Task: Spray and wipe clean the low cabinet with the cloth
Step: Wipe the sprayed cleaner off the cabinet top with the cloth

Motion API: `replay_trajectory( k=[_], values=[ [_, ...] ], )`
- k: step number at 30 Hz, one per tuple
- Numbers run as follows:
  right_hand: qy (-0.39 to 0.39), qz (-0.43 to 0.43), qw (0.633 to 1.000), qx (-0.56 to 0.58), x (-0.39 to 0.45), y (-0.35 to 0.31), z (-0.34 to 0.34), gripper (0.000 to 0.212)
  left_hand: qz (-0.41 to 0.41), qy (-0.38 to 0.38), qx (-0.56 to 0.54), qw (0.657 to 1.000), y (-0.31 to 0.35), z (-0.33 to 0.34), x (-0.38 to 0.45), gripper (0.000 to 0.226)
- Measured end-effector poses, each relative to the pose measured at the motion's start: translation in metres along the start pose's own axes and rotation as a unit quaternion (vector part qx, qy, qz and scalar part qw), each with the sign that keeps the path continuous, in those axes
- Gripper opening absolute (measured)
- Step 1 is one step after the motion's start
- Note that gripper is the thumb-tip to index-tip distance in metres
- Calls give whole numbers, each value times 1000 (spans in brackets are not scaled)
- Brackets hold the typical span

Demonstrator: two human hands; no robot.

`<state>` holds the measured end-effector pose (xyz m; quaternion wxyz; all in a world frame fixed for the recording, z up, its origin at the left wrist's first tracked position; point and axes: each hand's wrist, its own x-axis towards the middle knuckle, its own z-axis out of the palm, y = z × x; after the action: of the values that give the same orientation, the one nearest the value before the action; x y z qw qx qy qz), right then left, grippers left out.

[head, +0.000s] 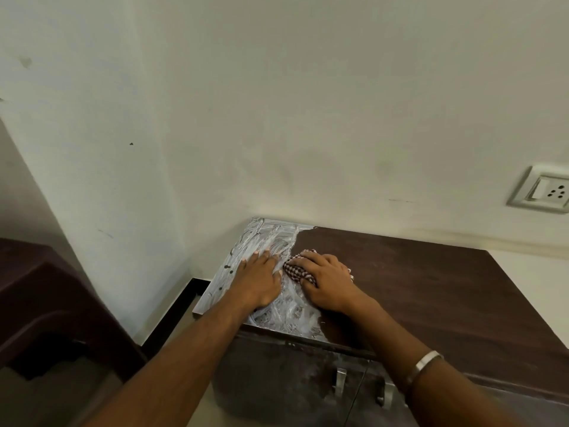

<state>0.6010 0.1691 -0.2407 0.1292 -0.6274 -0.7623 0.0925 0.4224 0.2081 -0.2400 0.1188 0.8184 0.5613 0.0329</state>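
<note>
The low cabinet (431, 278) has a dark brown wooden top. Its left part is smeared with white foam (271, 238) showing wipe streaks. My left hand (257, 280) lies flat on the foamy patch with fingers spread. Just to its right, my right hand (328, 283) presses down on a red-and-white checked cloth (294, 268), fingers laid over it at the border between foam and clean wood. A metal bangle sits on my right forearm. No spray bottle is in view.
The cabinet stands against a cream wall, with a wall socket (543, 191) at the right. Two metal door handles (340, 382) show on the cabinet front. A dark brown plastic chair (46, 303) stands at the left, beside black skirting on the floor.
</note>
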Motion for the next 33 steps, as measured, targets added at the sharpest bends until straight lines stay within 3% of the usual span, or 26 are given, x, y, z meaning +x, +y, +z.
replay_trajectory(
  k=[8,14,19,26,33],
  values=[
    [-8,37,999,-10,-3,2,-7,50,2,-2,4,1000,-1,1,-12,56],
    [5,-19,1000,2,-28,1,-1,48,-3,-4,5,1000,-1,2,-12,56],
    [-5,36,999,-13,-23,0,-8,49,-2,-5,9,1000,-4,1,-21,56],
    [6,-27,999,14,-54,-4,0,47,-7,-5,15,1000,-2,2,-28,56],
    [12,5,1000,0,-51,-22,0,48,-10,-4,18,1000,-1,3,-36,57]
  ],
)
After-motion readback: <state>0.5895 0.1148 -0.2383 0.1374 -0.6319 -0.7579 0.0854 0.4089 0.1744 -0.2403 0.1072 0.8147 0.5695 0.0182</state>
